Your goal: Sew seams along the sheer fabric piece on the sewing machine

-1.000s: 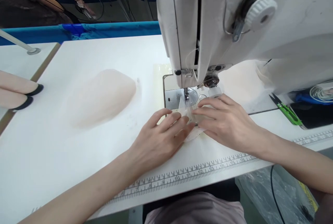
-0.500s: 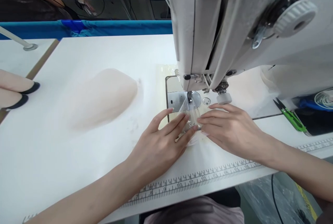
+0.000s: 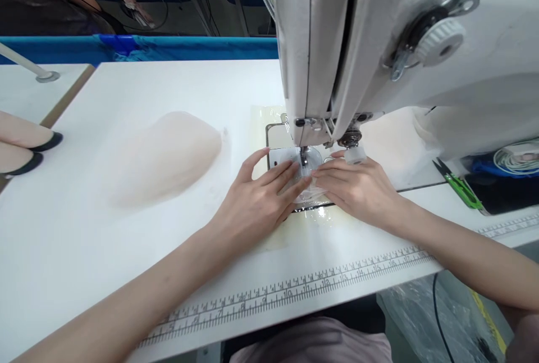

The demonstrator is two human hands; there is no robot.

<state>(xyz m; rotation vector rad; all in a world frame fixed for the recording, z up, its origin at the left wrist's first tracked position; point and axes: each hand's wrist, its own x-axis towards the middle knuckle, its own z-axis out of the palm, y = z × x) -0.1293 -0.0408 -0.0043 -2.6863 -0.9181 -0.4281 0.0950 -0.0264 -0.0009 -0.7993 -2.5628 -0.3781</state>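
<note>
A small piece of sheer, whitish fabric lies under the presser foot of a sewing machine. My left hand rests over the fabric's left side, its visible fingers stretched and spread, the thumb hidden. At the right edge of the fabric my right hand has its fingers bent close together, and the fingertips hold the cloth; its thumb is hidden too. Both hands stay just in front of the needle, over the metal needle plate.
A beige moulded cup lies on the white table at left. Two dark-tipped beige pieces extend in from the left edge. Green thread snips lie at right by a dark flat object. A printed ruler follows the front edge.
Both hands have moved forward toward the needle, carrying the sheer fabric further under the presser foot. The view has shifted slightly.
</note>
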